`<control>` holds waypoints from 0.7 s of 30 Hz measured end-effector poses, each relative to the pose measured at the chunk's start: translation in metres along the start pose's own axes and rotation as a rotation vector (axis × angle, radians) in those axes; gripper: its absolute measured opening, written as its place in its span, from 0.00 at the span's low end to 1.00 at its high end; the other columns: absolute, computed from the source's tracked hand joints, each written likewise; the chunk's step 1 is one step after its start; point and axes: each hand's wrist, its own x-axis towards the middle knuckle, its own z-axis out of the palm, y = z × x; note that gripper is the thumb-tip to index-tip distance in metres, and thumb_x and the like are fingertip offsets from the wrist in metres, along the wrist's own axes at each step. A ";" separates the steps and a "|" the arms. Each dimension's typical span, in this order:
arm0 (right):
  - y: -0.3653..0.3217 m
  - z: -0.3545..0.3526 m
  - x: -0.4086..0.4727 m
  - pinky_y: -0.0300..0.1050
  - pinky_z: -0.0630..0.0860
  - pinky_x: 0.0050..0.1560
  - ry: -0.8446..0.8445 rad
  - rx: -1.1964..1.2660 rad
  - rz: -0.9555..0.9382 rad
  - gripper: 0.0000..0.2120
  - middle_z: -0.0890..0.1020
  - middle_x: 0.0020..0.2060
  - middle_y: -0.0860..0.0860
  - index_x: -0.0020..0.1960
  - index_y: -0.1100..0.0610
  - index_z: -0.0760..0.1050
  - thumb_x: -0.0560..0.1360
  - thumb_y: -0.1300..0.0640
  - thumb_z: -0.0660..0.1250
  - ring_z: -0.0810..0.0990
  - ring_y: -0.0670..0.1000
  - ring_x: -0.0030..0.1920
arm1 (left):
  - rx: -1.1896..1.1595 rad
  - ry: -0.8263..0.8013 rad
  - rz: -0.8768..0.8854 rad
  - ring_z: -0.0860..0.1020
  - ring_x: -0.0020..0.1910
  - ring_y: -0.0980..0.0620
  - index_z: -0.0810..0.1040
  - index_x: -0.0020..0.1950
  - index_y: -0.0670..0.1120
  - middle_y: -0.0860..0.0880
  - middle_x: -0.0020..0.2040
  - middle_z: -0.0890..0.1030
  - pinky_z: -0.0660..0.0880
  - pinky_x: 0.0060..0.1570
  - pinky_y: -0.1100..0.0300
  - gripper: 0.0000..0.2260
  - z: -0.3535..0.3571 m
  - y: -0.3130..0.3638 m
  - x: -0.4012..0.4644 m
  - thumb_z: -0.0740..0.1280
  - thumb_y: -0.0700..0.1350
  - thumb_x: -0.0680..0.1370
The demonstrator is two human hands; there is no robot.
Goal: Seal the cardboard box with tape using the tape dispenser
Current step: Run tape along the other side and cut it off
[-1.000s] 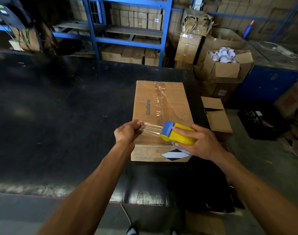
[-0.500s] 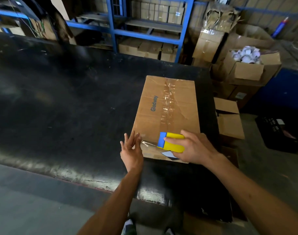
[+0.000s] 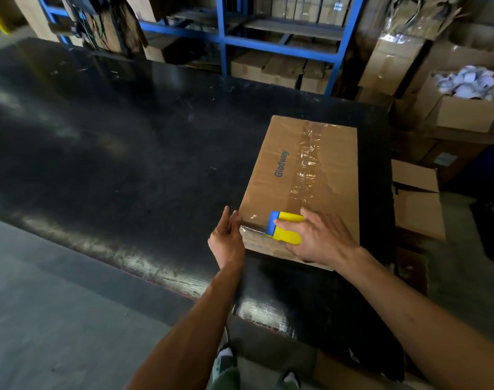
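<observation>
**Tape dispenser pressed to the near end of the box**

A closed cardboard box (image 3: 279, 175), printed "Glodway" in blue, lies flat on the black table (image 3: 127, 153), close to its right edge. A strip of clear tape (image 3: 307, 164) runs lengthwise down the middle of the box top, wrinkled and shiny.

The right hand (image 3: 319, 237) wraps around a yellow and blue tape dispenser (image 3: 284, 228), fingers curled over its body, holding it down on the box top near the near end. A short stretch of clear tape reaches from the dispenser's blue end to the box's left edge.

The left hand (image 3: 227, 240) is flat, fingers straight and together, pressed against the box's left side at the near corner where that tape ends. It grips nothing.
</observation>
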 end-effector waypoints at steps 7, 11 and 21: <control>-0.003 -0.001 -0.001 0.47 0.70 0.60 -0.004 0.017 0.030 0.27 0.71 0.66 0.53 0.73 0.31 0.61 0.75 0.37 0.63 0.74 0.55 0.64 | 0.121 -0.178 0.129 0.80 0.55 0.68 0.78 0.67 0.52 0.57 0.55 0.84 0.72 0.54 0.75 0.19 -0.013 -0.006 0.014 0.73 0.45 0.77; -0.006 -0.003 -0.002 0.47 0.71 0.59 -0.008 0.023 0.052 0.27 0.71 0.66 0.52 0.72 0.31 0.62 0.75 0.37 0.63 0.75 0.55 0.63 | 0.157 -0.316 0.138 0.77 0.61 0.66 0.72 0.74 0.49 0.57 0.60 0.82 0.71 0.61 0.73 0.26 -0.024 -0.007 0.023 0.73 0.47 0.77; -0.011 -0.001 -0.003 0.45 0.71 0.49 0.024 0.007 0.083 0.27 0.74 0.54 0.50 0.71 0.31 0.64 0.73 0.35 0.64 0.78 0.54 0.55 | 0.658 -0.587 1.156 0.59 0.78 0.43 0.62 0.78 0.41 0.39 0.80 0.57 0.58 0.76 0.42 0.31 -0.035 -0.009 0.070 0.70 0.49 0.79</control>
